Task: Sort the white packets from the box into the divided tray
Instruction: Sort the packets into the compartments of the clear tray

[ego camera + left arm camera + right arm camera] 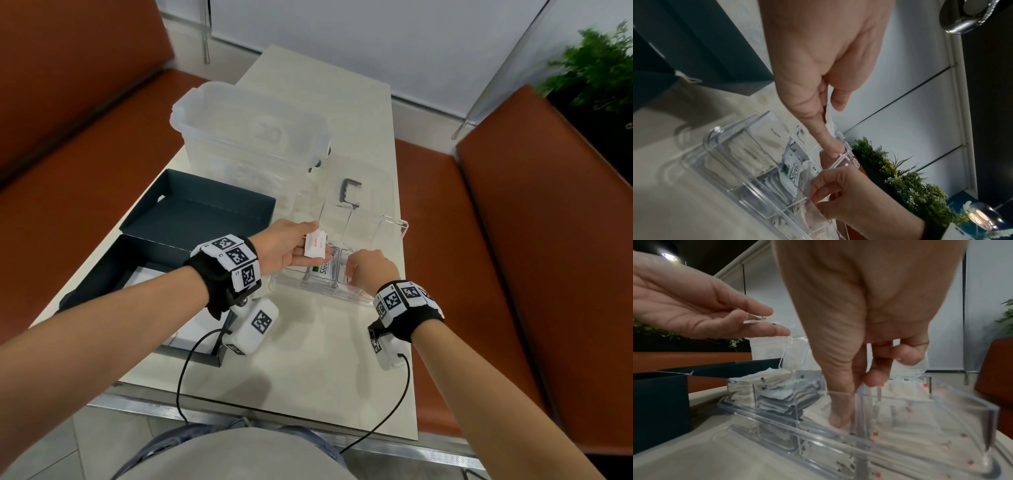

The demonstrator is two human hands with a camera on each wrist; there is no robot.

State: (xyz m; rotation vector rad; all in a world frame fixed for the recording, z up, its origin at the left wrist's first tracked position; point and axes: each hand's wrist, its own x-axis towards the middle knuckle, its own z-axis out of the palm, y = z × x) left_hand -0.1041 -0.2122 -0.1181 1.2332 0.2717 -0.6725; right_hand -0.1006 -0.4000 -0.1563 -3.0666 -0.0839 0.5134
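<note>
My left hand [322, 240] hovers over the clear divided tray [400, 226] and pinches a white salt packet [314, 245] with red print between thumb and fingers. In the right wrist view that packet [754, 321] shows edge-on in the left hand [772, 322]. My right hand [349, 274] reaches into the tray's near right compartment with its fingers curled. Its thumb [838, 418] is down among the packets, and it seems to pinch a white packet beside a divider wall. A Stevia packet [322, 270] lies in the middle compartment. The dark box [102, 274] sits to the left.
The dark box's lid [205, 205] lies open behind it. A large clear plastic bin [253, 130] stands at the back of the table, with a clear cover and a grey handle [349, 193] in front of it. Orange benches flank the table.
</note>
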